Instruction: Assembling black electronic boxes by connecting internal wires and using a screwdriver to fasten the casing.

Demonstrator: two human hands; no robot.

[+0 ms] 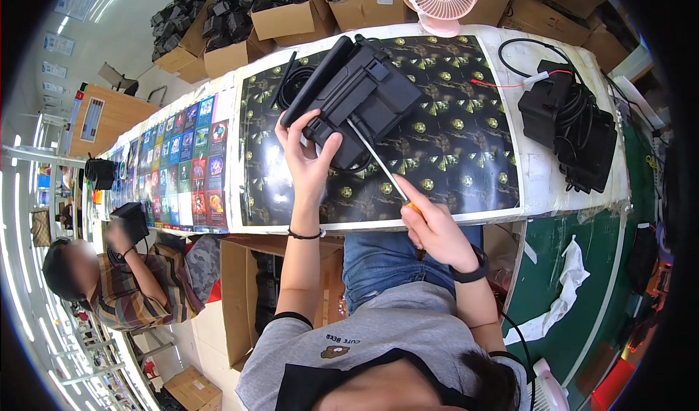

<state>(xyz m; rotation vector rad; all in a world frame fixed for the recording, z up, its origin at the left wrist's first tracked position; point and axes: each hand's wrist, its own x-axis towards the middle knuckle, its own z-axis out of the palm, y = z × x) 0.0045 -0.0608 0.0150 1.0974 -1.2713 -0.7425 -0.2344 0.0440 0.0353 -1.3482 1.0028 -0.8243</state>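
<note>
A black plastic device [393, 94] with an open lid-like panel lies tilted on the dark patterned mat [466, 163] in front of me. My left hand [309, 156] grips its near left edge, the thumb on the black housing and the fingers round the side. In my right hand [440, 236] is a screwdriver [380, 160] with a long thin metal shaft and an orange handle mostly covered by my fingers. The shaft's tip meets the device near its middle; what it touches there is too small to tell. Coiled black cable [295, 87] rests behind the device's left side.
More black devices with coiled cable [568, 127] lie at the table's right end. A pink fan [440, 3] stands at the far edge, before cartons [295, 21] of black parts. An open carton [237, 302] is below the near edge. At left, a person [138, 287] holds a black device.
</note>
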